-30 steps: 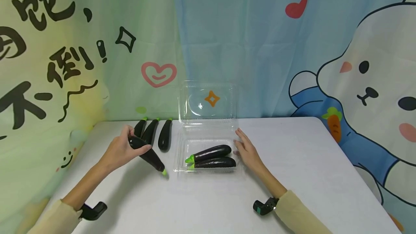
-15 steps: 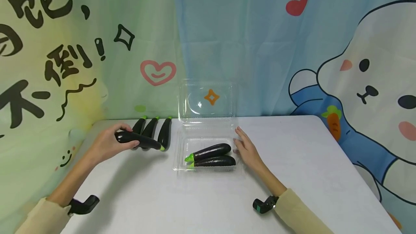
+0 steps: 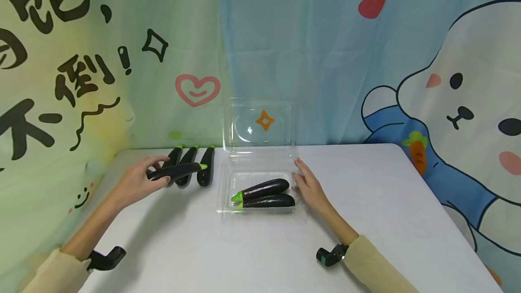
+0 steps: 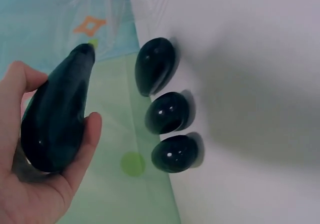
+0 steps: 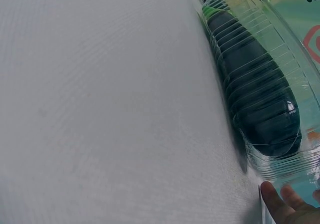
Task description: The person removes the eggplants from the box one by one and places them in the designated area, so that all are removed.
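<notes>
My left hand (image 3: 136,185) pinches a dark glossy eggplant (image 3: 179,171) between thumb and fingers, its green stem end pointing right. In the left wrist view this eggplant (image 4: 57,114) is held up apart from three others on the table. Those three, a right one (image 3: 206,166), a middle one (image 3: 187,161) and a left one (image 3: 174,156), lie side by side behind it, partly covered. A clear plastic clamshell box (image 3: 221,202) stands with its lid up, two eggplants (image 3: 266,189) inside. At the box's right side, my right hand (image 3: 312,191) has its fingers extended along the edge.
The transparent lid (image 3: 259,141) leans up at the back, before a printed curtain (image 3: 325,58). The white table (image 3: 366,193) extends right of the box and in front of it. A black wrist camera (image 3: 331,255) sits on each wrist.
My left hand has moved left with the eggplant, whose stem end has swung from pointing down toward the front to pointing right and slightly up. The right hand stays by the box.
</notes>
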`<state>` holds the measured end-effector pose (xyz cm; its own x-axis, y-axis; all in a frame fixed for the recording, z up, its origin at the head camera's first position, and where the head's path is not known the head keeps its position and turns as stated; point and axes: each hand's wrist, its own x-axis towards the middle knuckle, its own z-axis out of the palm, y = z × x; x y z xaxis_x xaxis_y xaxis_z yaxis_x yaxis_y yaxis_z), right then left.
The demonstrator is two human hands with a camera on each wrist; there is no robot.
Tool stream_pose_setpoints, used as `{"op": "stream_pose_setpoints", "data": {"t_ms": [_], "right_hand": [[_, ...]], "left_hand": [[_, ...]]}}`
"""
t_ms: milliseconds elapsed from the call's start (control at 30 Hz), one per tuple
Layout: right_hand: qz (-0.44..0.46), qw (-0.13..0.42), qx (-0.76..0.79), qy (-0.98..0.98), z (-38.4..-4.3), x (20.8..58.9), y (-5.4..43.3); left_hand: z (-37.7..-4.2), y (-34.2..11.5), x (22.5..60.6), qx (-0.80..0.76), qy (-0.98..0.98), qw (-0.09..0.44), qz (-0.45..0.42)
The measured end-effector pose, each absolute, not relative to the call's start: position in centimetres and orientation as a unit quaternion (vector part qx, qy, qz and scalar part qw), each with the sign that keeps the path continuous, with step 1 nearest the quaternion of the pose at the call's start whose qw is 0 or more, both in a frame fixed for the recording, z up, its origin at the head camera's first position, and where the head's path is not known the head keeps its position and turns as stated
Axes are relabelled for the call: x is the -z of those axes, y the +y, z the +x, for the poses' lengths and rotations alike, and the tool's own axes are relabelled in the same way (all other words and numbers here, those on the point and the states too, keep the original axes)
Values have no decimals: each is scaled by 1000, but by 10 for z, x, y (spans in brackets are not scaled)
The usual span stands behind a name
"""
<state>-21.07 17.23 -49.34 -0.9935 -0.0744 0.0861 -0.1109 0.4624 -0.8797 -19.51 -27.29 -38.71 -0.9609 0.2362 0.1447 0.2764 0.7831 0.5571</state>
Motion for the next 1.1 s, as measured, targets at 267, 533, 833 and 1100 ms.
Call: {"op": "stream_pose_setpoints", "data": {"t_ms": [267,533,833,1100], "right_hand": [[61,18,-520,-852,-212,495,172],[61,22,-513,-856,-212,495,173],[69,29,-509,-858,-213,494,173],[62,24,-506,-860,-212,494,173]], "left_hand": [[-191,-265,397,351,-930,-40,-100],[-191,-259,404,340,-932,-61,-109],[-188,-254,413,355,-927,-33,-119],[-186,-251,418,303,-944,32,-125]]}}
